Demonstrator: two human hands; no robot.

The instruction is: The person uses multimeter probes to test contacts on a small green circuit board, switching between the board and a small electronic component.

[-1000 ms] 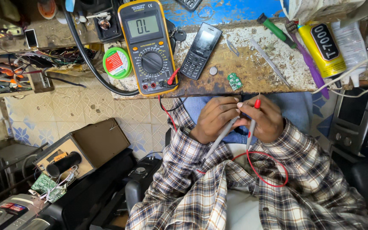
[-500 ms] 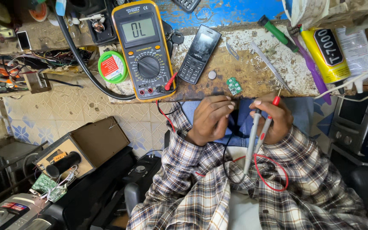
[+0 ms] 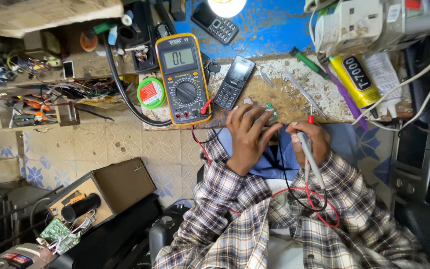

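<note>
1. Small green circuit board (image 3: 271,110): lies flat on the worn tabletop (image 3: 319,99) near its front edge, just right of the dark keypad phone (image 3: 233,81). My left hand (image 3: 249,133) half covers it; only its right end shows.
2. Left hand: reaches up from the lap, fingers (image 3: 255,115) spread and laid on the tabletop over the board, pressing rather than gripping. It is the nearer hand, in contact with the board.
3. Right hand (image 3: 310,142): sits just right of and below the board, at the tabletop's edge. Its fingers are closed around two meter probes (image 3: 308,149), grey-handled, one with a red tip (image 3: 311,119) pointing up towards the tabletop. The probes' long axis runs near vertical in the view; the board lies up and left of the tip, near but apart.
4. Probe leads (image 3: 319,204): red and black, looping over my plaid sleeves to the yellow multimeter (image 3: 183,77).
5. Multimeter: stands left of the phone, display lit.
6. Further out: green solder reel (image 3: 151,92) left of the meter; yellow glue tube (image 3: 355,74) and green-handled screwdriver (image 3: 308,62) to the right.
</note>
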